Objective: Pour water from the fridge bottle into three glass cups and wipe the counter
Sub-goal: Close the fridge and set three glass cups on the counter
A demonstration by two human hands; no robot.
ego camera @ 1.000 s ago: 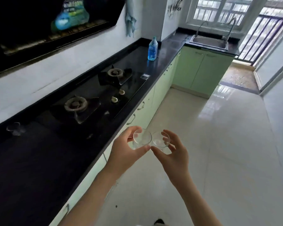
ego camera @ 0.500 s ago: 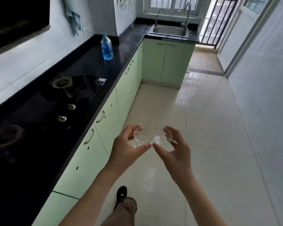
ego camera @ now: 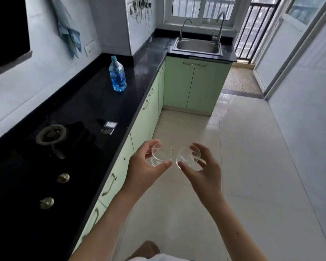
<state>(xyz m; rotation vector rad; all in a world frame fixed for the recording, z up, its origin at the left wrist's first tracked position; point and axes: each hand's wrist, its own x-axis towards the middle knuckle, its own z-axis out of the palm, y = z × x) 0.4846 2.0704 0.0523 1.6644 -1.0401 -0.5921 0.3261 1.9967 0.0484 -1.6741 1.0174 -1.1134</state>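
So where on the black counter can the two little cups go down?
Bare counter lies between the blue bottle and the stove burner. More sits between the bottle and the sink. The stove end, with its knobs, is crowded.

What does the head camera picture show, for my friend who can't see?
Each hand, left hand and right hand, holds one clear glass cup over the floor. A blue bottle stands on the black counter.
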